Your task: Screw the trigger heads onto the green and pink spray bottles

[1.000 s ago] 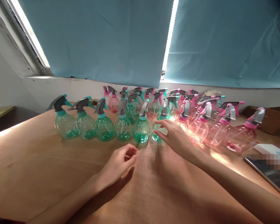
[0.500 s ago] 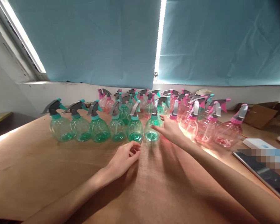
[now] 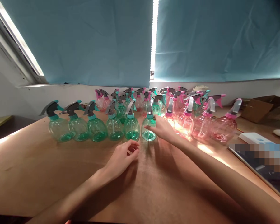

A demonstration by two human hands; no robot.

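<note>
Right hand is at the right side of one pale green spray bottle, which I'm using as reference. It stands upright in the front row on the wooden surface. Grip there: thumb across its front, fingers partly hidden behind its edge; I can't tell if it's clamped. Left hand is left of it, nearer the camera: loosely curled, narrow gap, nothing in it.

Progress, my read: front row looks mostly set. Five green spray bottles line up left of it, four pink spray bottles right of it, colours kept apart. Remaining: mixed spray bottles behind it, pink and green jumbled, look unarranged; they overlap, so I can't get a count. Well right of it: cardboard box, white box.
</note>
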